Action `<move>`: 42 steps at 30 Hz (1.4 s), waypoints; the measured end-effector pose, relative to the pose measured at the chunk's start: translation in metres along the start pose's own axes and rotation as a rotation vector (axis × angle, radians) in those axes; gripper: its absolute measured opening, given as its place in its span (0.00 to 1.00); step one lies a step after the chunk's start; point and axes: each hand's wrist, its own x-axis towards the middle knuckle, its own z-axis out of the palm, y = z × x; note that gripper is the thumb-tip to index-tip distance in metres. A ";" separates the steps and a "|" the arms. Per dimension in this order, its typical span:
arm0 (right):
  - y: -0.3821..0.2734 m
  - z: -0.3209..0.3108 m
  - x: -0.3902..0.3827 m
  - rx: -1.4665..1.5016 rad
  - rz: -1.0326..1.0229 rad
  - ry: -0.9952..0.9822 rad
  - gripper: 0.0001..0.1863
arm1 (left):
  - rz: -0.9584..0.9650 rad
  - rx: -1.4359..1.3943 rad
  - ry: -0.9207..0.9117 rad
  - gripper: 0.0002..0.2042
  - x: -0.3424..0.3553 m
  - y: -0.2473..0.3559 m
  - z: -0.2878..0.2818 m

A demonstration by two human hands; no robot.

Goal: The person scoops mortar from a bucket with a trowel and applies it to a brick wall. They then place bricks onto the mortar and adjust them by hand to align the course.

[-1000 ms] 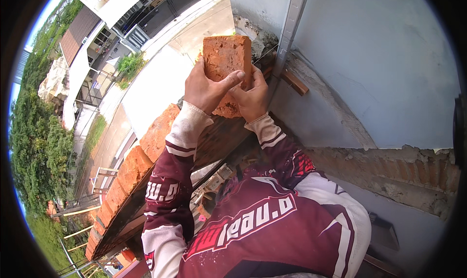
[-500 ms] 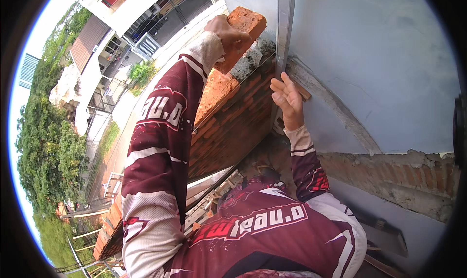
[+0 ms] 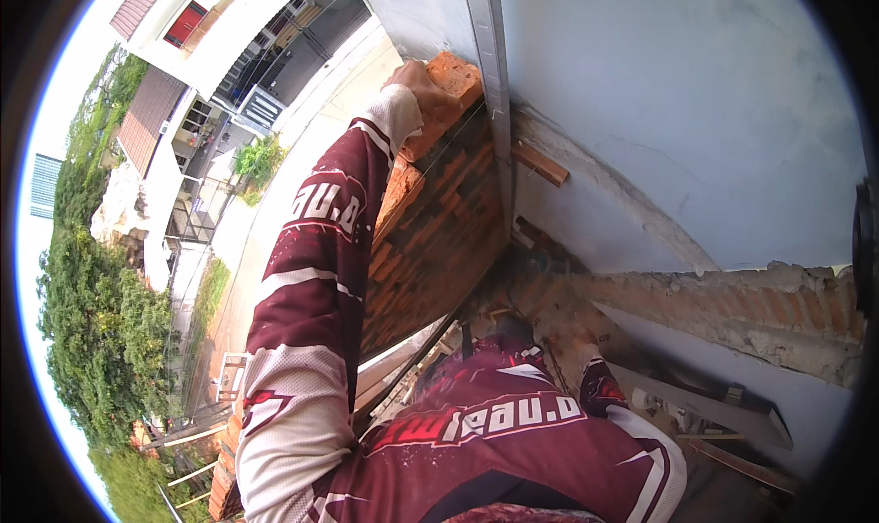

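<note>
At the top of the brick wall [image 3: 435,239], my left hand [image 3: 421,88] is closed around an orange-red brick [image 3: 456,74]. This brick lies along the wall's top course, its far end close to the upright metal bar [image 3: 490,74]. Another brick [image 3: 400,191] sits just nearer on the same course. A thin string [image 3: 456,131] runs along the wall's inner edge. My right hand [image 3: 579,342] is low beside my body, small and dim, and its fingers cannot be made out.
A grey-blue plastered wall [image 3: 678,111] rises on the right, with a small wooden block [image 3: 542,164] against it. Below runs a rough ledge of exposed brick [image 3: 732,308]. A grey trough-like piece [image 3: 705,399] lies low right. Beyond the brick wall, a street [image 3: 265,170] lies far below.
The brick in my left hand has come down onto the wall top, covering the grey mortar seen before. My right hand has dropped from beside the metal bar to low by my body.
</note>
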 end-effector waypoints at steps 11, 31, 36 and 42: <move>0.023 -0.025 0.000 0.008 0.164 0.025 0.25 | 0.072 0.034 0.060 0.34 0.033 -0.018 0.032; 0.025 -0.012 0.038 -0.055 0.138 0.114 0.16 | 0.003 0.005 -0.027 0.39 0.025 -0.005 0.033; 0.034 -0.012 0.046 0.009 0.131 0.032 0.13 | -0.041 -0.068 -0.154 0.42 0.026 -0.009 0.033; -0.017 -0.021 0.059 -0.347 -0.111 0.080 0.21 | 0.042 -0.207 -0.043 0.49 0.013 -0.020 0.042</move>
